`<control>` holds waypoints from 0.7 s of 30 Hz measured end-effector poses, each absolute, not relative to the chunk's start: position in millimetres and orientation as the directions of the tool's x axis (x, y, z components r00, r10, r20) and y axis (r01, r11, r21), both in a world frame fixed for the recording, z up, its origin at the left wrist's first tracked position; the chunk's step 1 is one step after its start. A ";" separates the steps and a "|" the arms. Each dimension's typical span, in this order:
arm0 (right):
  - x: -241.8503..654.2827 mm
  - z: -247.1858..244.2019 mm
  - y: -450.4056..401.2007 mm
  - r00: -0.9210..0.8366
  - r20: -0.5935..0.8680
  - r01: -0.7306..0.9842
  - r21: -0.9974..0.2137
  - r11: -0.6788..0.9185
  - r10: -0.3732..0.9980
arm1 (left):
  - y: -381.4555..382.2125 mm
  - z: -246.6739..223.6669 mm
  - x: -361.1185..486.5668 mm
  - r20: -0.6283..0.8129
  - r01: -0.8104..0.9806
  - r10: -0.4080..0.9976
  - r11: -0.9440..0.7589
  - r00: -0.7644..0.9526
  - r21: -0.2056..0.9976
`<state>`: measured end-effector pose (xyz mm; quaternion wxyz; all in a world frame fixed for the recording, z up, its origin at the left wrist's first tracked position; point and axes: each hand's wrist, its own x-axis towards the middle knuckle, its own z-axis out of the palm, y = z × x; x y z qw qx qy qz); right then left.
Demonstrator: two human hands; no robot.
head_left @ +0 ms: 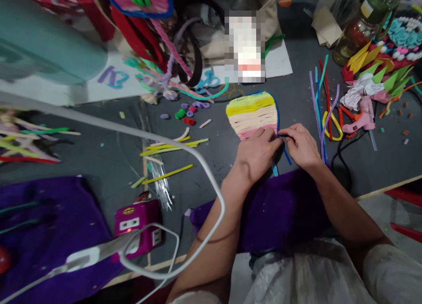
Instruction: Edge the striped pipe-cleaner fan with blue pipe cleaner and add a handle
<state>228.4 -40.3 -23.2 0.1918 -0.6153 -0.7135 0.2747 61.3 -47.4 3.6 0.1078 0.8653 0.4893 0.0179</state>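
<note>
A heart-like flat piece of fuzzy strips (253, 114), striped yellow, cream and pink, lies on the dark table. Blue strip runs along its top and right edge, and its loose end sticks out below between the hands. My left hand (259, 152) rests over the lower part of the piece, fingers bent down onto its pink stripes. At the lower right edge, my right hand (301, 145) pinches the blue strip (278, 119) between thumb and index finger. A light blue strip end (274, 168) shows under my left hand.
Yellow and cream strips (169, 146) and small coloured coils (187, 114) lie left. A white cable (211, 176) arches beside my left arm, near a magenta power block (140, 227). To the right are loose strips (316, 106), yellow-handled scissors (332, 130), a pink glue gun (361, 119) and a bottle (356, 36).
</note>
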 end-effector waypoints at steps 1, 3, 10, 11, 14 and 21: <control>228.0 -22.6 -40.4 -0.169 -0.064 0.772 -0.629 0.092 0.984 | -47.3 4.3 62.0 -0.083 0.844 0.849 -0.498 0.521 0.200; 228.2 -18.9 -40.9 -0.161 -0.045 0.762 -0.641 0.096 0.986 | -47.3 5.7 63.3 -0.095 0.848 0.850 -0.496 0.518 0.188; 262.6 14.2 -49.1 0.155 0.244 0.737 -0.674 0.052 0.957 | -47.2 8.3 65.9 -0.106 0.854 0.853 -0.489 0.511 0.181; 273.2 18.1 -51.6 0.223 0.233 0.757 -0.653 -0.017 0.947 | -47.5 8.9 66.2 -0.106 0.852 0.852 -0.492 0.514 0.176; 308.9 22.8 -59.2 0.414 0.177 0.809 -0.521 -0.272 0.893 | -48.9 10.4 67.2 -0.100 0.850 0.849 -0.501 0.519 0.162; 360.8 -2.9 -51.6 0.606 0.137 0.752 -0.420 -0.508 0.784 | -52.2 9.2 68.9 -0.022 0.840 0.849 -0.519 0.528 0.158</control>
